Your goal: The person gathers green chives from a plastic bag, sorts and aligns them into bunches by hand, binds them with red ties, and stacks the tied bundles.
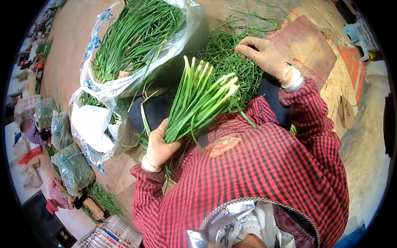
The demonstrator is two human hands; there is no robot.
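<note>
In the head view, my left hand [160, 145], in a thin pale glove, is closed around a bunch of garlic chives [198, 103]. The pale cut ends fan upward and to the right, above my lap. My right hand [264, 56], gloved as well, is raised beyond the bunch with thumb and fingers pinched together. Whatever lies between those fingertips, if anything, is too small to make out. Below and left of it spreads a heap of loose green leaves [219, 49]. A large clear plastic bag [109, 89] full of long chives [140, 33] stands at the upper left.
A reddish-brown board [308, 45] lies right of my right hand, with a red tie [310, 71] at its edge. White plastic [93, 128] hangs beside the bag. Packed bags of greens [73, 168] line the left floor, with other people sitting near them. A checked garment [256, 165] covers my lap.
</note>
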